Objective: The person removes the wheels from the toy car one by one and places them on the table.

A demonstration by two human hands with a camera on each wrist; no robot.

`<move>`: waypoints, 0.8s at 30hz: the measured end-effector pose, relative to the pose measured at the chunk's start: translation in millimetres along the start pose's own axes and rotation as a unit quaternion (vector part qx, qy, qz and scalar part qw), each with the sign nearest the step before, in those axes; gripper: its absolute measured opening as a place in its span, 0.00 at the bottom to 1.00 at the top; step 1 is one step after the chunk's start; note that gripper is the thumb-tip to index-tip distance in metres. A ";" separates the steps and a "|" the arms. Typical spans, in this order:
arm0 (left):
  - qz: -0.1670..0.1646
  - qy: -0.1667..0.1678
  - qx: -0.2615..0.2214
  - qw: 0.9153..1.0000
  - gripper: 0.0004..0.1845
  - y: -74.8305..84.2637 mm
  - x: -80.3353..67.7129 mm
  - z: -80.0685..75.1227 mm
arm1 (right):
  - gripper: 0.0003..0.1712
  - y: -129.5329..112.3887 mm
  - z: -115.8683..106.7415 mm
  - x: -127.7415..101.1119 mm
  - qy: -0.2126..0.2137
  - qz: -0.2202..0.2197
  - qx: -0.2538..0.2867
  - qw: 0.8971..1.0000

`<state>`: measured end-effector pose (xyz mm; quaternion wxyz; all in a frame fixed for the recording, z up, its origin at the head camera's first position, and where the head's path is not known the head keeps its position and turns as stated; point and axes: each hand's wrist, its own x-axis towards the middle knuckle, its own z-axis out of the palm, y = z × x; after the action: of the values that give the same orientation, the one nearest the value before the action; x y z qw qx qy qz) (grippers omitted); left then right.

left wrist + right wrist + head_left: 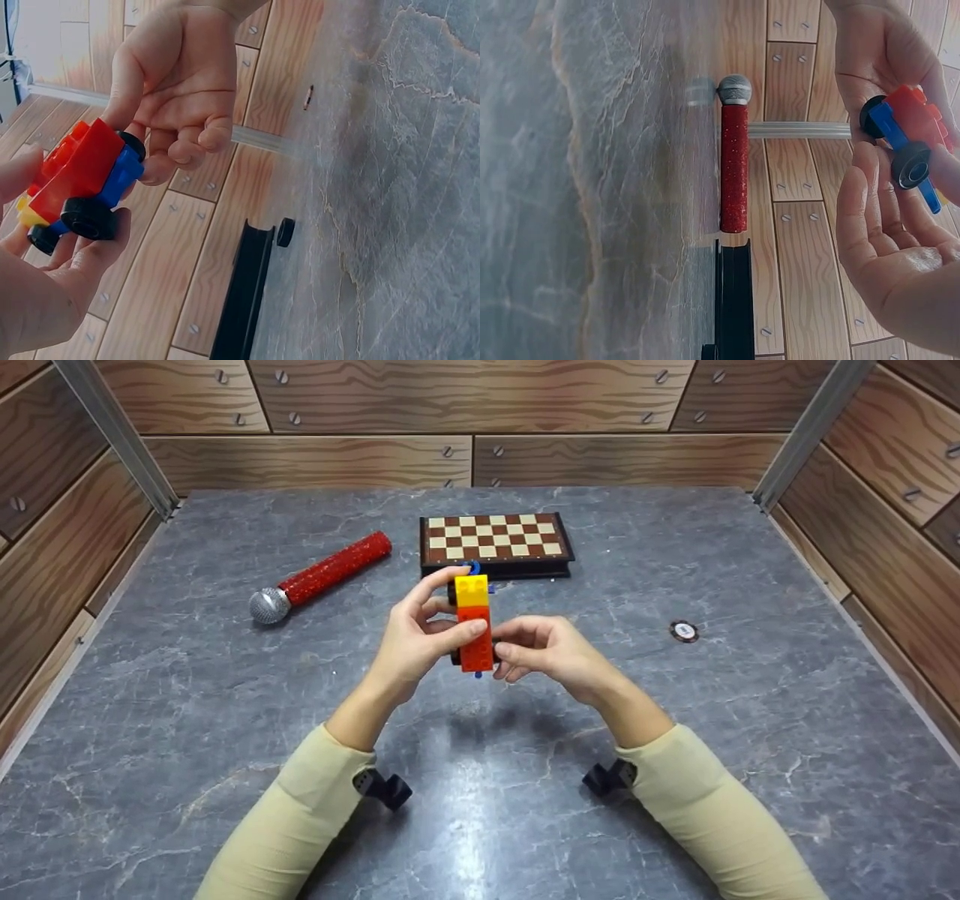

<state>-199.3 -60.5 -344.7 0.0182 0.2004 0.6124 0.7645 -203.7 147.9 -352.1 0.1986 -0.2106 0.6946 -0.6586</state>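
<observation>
Operating from afar, I have the left hand (pixel 409 643) gripping the toy car (pixel 474 642) above the table (pixel 187 697), presumably to steady its body while the right hand (pixel 553 648) pinches a wheel (pixel 913 166) on the opposite side.

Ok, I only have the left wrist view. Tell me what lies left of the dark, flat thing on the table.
Observer: In the head view, a red mic with a silver head lies left of that board.
Operator: Now describe the board's top.
Observer: The head view shows it checked in brown and cream.
Operator: Now the toy, from the other side.
Observer: The right wrist view shows a blue strip of it running on past a wheel.
</observation>
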 end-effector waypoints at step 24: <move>0.008 -0.024 -0.023 0.999 0.31 0.3 0.5 0.4 | 0.07 -3.4 2.9 -2.8 0.026 -0.010 0.017 0.999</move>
<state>-199.6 -60.1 -344.2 0.0312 0.2233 0.5923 0.7735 -199.6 146.8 -348.9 0.1777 -0.1968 0.6860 -0.6776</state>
